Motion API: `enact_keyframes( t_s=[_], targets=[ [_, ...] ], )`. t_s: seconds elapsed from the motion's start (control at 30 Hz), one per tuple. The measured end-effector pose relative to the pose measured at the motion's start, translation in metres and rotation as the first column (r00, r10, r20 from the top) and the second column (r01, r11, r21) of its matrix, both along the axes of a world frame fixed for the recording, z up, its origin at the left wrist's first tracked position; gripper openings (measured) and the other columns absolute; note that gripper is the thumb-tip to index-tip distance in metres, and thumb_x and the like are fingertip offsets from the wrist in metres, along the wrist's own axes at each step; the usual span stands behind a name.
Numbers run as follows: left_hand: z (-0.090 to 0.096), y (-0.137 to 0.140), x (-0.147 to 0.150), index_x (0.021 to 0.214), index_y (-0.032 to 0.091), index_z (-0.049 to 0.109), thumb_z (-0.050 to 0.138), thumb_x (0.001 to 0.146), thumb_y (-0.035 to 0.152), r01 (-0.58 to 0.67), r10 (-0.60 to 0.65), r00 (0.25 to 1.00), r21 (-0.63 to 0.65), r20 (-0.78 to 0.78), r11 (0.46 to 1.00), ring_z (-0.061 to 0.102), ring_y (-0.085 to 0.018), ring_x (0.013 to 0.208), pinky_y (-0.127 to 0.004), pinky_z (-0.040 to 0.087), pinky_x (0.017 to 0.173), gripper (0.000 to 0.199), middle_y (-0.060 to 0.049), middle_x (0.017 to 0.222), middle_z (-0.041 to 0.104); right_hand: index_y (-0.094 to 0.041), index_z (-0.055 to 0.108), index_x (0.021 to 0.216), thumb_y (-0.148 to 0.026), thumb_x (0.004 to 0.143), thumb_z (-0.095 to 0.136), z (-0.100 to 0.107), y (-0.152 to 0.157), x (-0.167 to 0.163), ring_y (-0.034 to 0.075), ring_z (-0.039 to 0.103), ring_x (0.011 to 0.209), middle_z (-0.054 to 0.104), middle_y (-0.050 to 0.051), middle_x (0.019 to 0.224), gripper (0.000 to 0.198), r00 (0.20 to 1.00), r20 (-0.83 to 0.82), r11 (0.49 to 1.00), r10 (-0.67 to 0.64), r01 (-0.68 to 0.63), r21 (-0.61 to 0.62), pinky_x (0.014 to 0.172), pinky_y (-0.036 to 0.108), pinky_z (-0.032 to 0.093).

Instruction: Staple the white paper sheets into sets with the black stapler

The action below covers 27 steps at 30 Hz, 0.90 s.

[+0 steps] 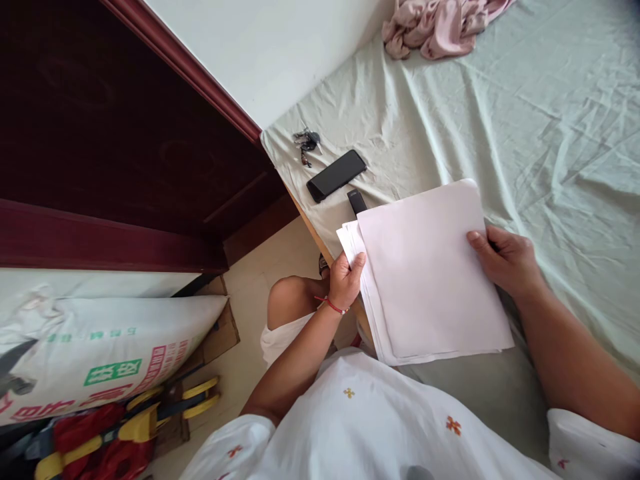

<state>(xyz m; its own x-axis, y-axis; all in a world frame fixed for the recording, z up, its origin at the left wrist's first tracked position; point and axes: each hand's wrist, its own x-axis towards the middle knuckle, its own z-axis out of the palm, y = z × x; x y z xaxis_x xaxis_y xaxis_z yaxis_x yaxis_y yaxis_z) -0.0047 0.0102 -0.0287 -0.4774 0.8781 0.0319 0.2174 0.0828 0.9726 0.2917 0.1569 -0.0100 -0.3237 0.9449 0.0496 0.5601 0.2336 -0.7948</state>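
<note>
A loose stack of white paper sheets (425,280) lies across my lap and the bed edge, its top sheet blank. My left hand (346,281) grips the left edge of the stack, thumb on top, where several sheets fan out unevenly. On the other side, my right hand (510,260) pinches the right edge, thumb over the top sheet and fingers hidden beneath. Just beyond the stack's far left corner is a small black object (357,201), partly covered by the paper. A black phone (337,175) rests farther off on the sheet.
Keys (307,141) lie near the corner of the bed (565,133), which has a wrinkled pale green sheet. Pink cloth (445,30) is bunched at the far side. To the left stand a dark red wooden door (125,133) and a printed white sack (125,340) on the floor side.
</note>
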Motion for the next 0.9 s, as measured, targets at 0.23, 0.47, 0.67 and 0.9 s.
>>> enact_keyframes(
  t_s=[0.23, 0.47, 0.67, 0.9],
  targets=[
    [0.001, 0.0, 0.0, 0.11, 0.017, 0.079, 0.068, 0.099, 0.068, 0.005, -0.005, 1.0, -0.004, -0.013, 1.0, 0.077, -0.027, 0.105, -0.037, 0.059, 0.096, 0.054, -0.011, 0.11, 0.085, -0.026, 0.029, 0.062, -0.054, 0.1, 0.058, -0.001, 0.0, -0.003, 0.01, 0.029, 0.055, 0.028, -0.006, 0.059, 0.055, 0.997, -0.001, 0.993, 0.074, -0.074, 0.096, 0.054, 0.031, 0.025],
    [0.001, 0.0, 0.0, 0.109, 0.017, 0.079, 0.071, 0.096, 0.07, 0.003, -0.003, 1.0, -0.015, 0.0, 1.0, 0.076, -0.026, 0.098, -0.035, 0.058, 0.091, 0.055, -0.01, 0.105, 0.084, -0.026, 0.028, 0.062, -0.053, 0.1, 0.055, 0.006, -0.003, -0.004, 0.01, 0.027, 0.053, 0.027, -0.006, 0.058, 0.054, 0.997, 0.035, 0.996, 0.076, -0.077, 0.048, 0.054, 0.032, 0.023],
    [0.001, -0.001, -0.001, 0.097, 0.017, 0.077, 0.074, 0.093, 0.07, -0.007, 0.007, 1.0, -0.027, 0.007, 1.0, 0.068, -0.019, 0.08, -0.03, 0.055, 0.077, 0.053, -0.005, 0.086, 0.078, -0.027, 0.026, 0.06, -0.052, 0.097, 0.053, 0.008, -0.004, -0.006, 0.01, 0.026, 0.053, 0.024, -0.005, 0.058, 0.052, 0.997, 0.068, 0.999, 0.032, -0.034, 0.034, 0.053, 0.032, 0.023],
    [0.004, 0.0, 0.001, 0.108, 0.016, 0.079, 0.075, 0.092, 0.07, 0.001, -0.001, 1.0, -0.028, 0.016, 1.0, 0.074, -0.025, 0.093, -0.034, 0.059, 0.086, 0.055, -0.009, 0.1, 0.083, -0.027, 0.024, 0.061, -0.054, 0.097, 0.053, 0.009, -0.006, -0.008, 0.01, 0.025, 0.055, 0.022, -0.005, 0.06, 0.054, 0.997, 0.075, 1.0, 0.013, -0.013, 0.002, 0.053, 0.032, 0.022]
  ],
)
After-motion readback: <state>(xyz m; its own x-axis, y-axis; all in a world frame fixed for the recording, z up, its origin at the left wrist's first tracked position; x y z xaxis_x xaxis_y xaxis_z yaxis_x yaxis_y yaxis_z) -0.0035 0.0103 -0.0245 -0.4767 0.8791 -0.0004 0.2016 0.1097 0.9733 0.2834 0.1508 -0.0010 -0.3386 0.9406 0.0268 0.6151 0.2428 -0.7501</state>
